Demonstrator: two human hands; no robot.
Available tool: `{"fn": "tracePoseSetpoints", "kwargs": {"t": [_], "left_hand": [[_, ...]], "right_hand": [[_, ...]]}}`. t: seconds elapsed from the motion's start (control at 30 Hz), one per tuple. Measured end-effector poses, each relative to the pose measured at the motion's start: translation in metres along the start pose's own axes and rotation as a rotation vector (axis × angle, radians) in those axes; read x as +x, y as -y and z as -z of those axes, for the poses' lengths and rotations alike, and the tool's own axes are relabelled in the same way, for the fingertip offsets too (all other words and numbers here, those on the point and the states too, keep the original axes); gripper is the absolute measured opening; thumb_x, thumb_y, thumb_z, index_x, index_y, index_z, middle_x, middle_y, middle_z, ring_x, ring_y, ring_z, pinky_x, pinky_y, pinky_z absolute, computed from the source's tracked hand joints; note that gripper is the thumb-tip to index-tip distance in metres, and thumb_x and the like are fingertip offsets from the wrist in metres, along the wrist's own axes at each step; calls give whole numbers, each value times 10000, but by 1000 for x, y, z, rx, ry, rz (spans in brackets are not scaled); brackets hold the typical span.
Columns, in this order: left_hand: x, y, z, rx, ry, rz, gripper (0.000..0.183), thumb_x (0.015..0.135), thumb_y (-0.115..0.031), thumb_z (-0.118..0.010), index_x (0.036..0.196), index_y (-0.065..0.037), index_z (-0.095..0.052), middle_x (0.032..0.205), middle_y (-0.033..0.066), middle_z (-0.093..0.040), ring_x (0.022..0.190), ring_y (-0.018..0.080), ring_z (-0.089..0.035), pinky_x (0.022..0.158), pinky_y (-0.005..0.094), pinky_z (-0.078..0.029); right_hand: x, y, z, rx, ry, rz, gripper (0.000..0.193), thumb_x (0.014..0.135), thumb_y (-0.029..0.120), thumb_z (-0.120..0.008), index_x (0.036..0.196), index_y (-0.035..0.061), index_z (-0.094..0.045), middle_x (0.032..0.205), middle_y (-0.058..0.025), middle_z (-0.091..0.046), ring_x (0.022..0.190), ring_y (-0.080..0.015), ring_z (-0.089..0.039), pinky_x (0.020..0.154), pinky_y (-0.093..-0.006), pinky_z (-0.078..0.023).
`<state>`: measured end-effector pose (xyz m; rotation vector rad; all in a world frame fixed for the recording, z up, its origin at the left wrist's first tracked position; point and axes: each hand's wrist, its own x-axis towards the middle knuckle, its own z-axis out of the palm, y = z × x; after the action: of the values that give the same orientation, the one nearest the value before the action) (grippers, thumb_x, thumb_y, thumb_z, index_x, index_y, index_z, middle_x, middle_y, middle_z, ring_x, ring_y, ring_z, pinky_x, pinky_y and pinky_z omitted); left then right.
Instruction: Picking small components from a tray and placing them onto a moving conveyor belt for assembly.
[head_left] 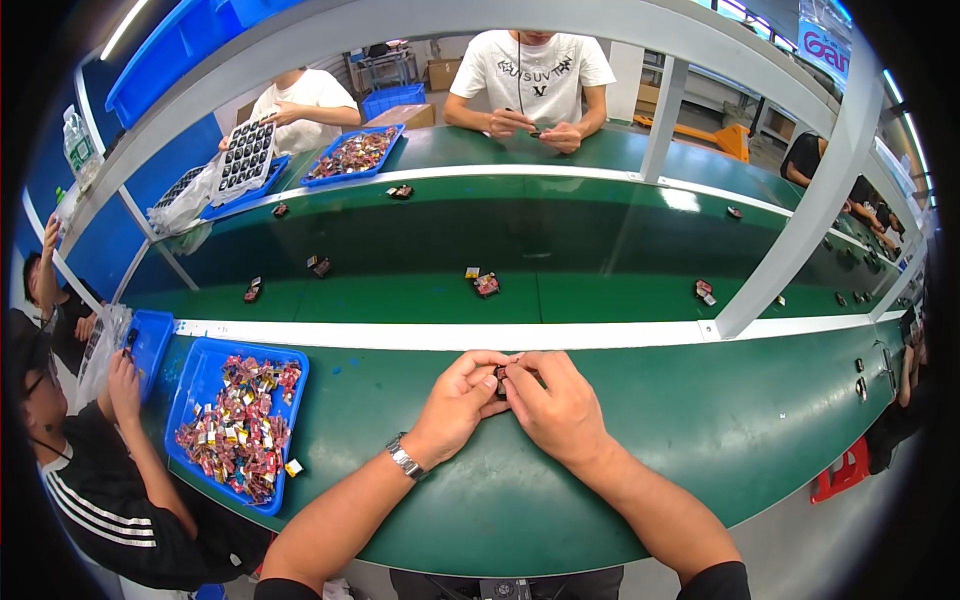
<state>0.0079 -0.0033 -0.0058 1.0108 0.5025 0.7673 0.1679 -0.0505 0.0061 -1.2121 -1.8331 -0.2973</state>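
Over the green worktop (620, 400), my left hand (458, 405) and my right hand (555, 410) meet and pinch one small dark part (501, 378) between them. Only a bit of that part shows between my fingers; it looks black with some reddish board in it, and the rest is hidden. A metal-band watch (406, 457) is on my left wrist. Left of my forearm stands a blue tray (187, 385) heaped with small red circuit boards (240, 430) that carry white and yellow tabs.
Beyond a white rail (450, 335), a green conveyor belt (600, 295) carries scattered small assemblies (486, 285). A slanted white post (800, 235) rises at the right. Co-workers sit across the belt and at my left, near another blue tray (152, 340). A red stool (842, 472) stands at right.
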Motion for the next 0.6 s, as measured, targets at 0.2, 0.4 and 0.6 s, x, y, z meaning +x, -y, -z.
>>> {"fn": "tracePoseSetpoints", "kwargs": {"t": [0.2, 0.4, 0.6], "left_hand": [[2, -1, -4, -22, -36, 5, 211, 1012, -72, -482, 1222, -56, -495, 1132, 58, -633, 1065, 151, -608, 944, 379, -518], [3, 3, 3, 89, -140, -84, 171, 997, -43, -501, 1168, -40, -513, 1116, 81, -652, 1030, 155, -637, 866, 359, -557], [3, 2, -3, 151, -149, -83, 160, 998, -18, -497, 1156, 3, -516, 1120, 108, -650, 1042, 170, -638, 888, 353, -578]], "right_hand": [[-2, -2, -1, -28, -3, 32, 202, 719, -22, -739, 902, 17, -661, 912, -77, -602, 822, -249, -620, 672, -341, -533], [6, 7, 4, 306, 22, -257, 194, 768, -45, -717, 948, 12, -672, 928, -92, -610, 773, -217, -642, 645, -300, -540], [1, -3, -1, 448, 37, -393, 164, 813, -43, -703, 970, -5, -671, 921, -104, -644, 744, -181, -676, 659, -272, -558]]}}
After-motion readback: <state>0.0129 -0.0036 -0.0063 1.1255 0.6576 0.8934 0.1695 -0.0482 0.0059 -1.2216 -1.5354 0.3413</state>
